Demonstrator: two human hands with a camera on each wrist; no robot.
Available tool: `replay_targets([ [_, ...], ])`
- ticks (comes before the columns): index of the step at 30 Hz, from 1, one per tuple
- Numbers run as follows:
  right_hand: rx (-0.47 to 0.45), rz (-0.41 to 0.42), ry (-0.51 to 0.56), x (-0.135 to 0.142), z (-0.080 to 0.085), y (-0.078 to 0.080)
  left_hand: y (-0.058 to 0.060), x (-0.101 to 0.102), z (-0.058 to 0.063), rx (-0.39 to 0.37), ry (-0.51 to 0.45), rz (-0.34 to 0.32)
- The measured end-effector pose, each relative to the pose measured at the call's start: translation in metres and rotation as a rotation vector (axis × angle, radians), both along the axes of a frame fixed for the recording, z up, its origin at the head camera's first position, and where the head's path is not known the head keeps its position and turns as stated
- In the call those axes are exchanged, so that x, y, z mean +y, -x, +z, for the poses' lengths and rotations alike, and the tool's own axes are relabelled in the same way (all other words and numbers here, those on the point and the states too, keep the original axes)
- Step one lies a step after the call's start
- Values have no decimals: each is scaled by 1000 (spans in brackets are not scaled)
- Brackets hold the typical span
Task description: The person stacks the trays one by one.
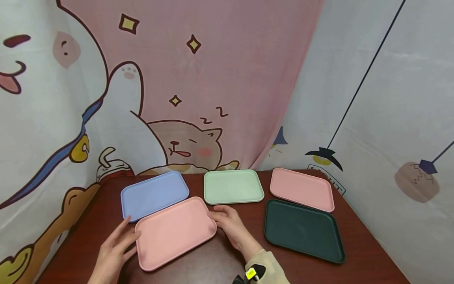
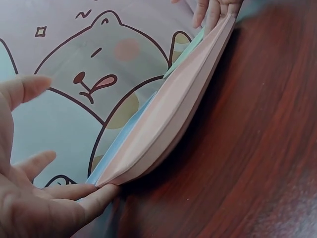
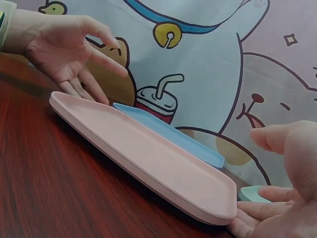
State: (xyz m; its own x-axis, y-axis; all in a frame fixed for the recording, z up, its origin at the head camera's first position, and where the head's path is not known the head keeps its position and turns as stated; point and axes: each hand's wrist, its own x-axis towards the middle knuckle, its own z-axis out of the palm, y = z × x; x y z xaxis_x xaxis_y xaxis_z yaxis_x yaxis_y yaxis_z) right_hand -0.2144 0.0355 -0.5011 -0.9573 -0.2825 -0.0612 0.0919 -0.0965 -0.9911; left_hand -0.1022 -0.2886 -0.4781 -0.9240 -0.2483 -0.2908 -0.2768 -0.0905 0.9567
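Note:
A pink rectangular tray (image 1: 175, 233) lies at an angle at the near left of the table, between the two hands. At its left end, the fingers of my left hand (image 1: 114, 246) are spread and fairly straight, with fingertips right at the rim. My right hand (image 1: 230, 227) meets the opposite end, its outstretched fingers against the tray's edge. In the right wrist view the pink tray (image 3: 148, 153) is seen low from the side, both hands beside its ends. Just behind it, a blue tray (image 1: 154, 195) is partly overlapped by the pink one.
A light green tray (image 1: 233, 186) sits at the back middle of the dark red wooden table (image 1: 358, 240). Another pink tray (image 1: 301, 189) is at the back right, with a dark green tray (image 1: 303, 230) in front. A cartoon-printed curtain (image 1: 230, 79) hangs behind.

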Motion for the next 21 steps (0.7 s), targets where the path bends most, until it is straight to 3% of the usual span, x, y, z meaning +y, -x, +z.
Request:
replay_targets([
  [11,-35,-2,36,0,-2,1,-1,-2,-2,-8,2,26],
  [21,-34,3,55,0,0,1,-5,-3,3,-1,3,48],
])
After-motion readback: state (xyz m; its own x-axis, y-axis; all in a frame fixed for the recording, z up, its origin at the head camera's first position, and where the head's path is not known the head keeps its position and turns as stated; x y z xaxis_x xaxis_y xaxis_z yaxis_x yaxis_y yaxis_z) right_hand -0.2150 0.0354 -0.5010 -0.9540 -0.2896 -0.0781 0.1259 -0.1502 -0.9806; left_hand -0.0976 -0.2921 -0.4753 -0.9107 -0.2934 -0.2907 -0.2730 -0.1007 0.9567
